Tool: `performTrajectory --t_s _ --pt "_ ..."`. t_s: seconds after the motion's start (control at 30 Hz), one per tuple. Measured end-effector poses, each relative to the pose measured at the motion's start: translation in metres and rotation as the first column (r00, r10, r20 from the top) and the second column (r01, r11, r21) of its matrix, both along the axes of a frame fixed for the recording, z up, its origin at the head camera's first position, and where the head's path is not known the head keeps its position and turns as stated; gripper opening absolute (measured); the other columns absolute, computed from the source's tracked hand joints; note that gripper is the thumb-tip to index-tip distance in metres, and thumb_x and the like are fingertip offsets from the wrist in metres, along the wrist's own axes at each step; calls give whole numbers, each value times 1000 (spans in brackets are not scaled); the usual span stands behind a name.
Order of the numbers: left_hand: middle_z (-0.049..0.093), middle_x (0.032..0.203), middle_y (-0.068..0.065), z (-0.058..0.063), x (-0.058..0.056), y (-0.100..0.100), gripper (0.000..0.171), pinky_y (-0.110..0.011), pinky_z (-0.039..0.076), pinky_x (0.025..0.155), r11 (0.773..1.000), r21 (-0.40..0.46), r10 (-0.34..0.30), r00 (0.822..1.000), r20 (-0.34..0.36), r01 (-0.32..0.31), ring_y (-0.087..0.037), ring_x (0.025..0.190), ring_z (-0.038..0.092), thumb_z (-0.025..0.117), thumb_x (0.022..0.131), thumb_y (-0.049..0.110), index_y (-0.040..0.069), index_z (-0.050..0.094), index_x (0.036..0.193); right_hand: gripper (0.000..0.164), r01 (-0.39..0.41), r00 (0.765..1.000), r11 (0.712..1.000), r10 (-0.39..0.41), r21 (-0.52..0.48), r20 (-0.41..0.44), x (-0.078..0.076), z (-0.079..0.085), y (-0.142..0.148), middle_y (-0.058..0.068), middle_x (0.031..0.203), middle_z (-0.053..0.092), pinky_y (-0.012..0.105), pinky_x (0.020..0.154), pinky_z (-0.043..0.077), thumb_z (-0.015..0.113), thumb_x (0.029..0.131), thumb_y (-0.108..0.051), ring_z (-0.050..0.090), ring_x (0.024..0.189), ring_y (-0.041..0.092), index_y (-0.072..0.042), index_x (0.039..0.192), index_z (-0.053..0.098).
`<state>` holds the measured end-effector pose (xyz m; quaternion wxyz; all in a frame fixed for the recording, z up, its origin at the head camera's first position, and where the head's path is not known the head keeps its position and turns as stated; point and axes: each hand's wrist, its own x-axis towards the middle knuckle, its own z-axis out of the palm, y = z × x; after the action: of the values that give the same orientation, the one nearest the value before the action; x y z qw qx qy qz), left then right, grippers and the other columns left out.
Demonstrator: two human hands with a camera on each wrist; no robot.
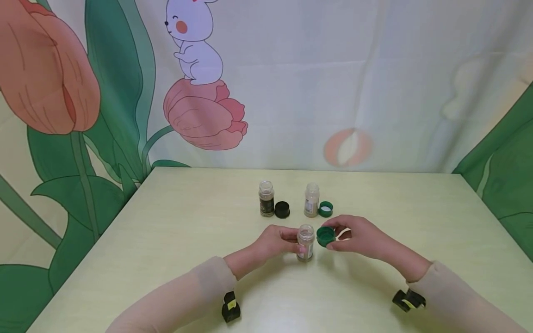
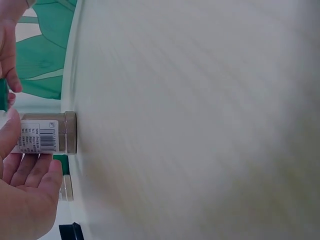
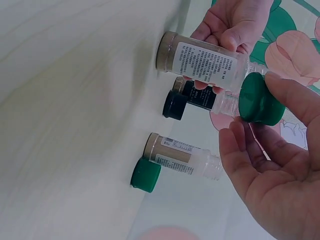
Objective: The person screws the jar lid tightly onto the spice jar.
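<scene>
Clear cylindrical jar (image 1: 306,241), round green cap (image 1: 326,236)

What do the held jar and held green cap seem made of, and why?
Held jar: glass or clear plastic, can't tell which; glossy and see-through near the top. Held green cap: probably plastic, evenly coloured with a smooth, soft sheen.
</scene>
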<state>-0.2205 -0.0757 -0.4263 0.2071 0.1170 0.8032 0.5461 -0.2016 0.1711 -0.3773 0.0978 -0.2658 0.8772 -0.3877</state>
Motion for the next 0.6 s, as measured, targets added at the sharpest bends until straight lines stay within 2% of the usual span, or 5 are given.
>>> performTrajectory --t_s 0.13,0.4,0.6 --pt "73 128 -14 -1 1 0 44 -40 54 107 1000 8 10 1000 1 -10 -26 126 68 79 89 11 6 69 132 45 -4 1000 1000 4 -3 -17 1 2 0 13 107 71 33 87 61 80 89 -15 63 96 13 8 124 65" --pt "74 123 -16 -6 1 0 41 -36 56 101 1000 27 9 999 -34 -8 -26 123 70 80 88 8 2 70 128 46 4 1000 1000 -4 20 -18 2 4 -2 12 105 71 35 87 61 79 89 -16 64 95 13 8 126 66" --pt "73 123 -18 -8 -1 -2 41 -35 57 101 999 32 -21 998 -67 23 -28 122 70 79 88 8 1 70 128 46 -5 999 999 6 32 -35 3 8 -2 11 104 71 34 86 61 80 89 -16 63 94 13 8 126 66"
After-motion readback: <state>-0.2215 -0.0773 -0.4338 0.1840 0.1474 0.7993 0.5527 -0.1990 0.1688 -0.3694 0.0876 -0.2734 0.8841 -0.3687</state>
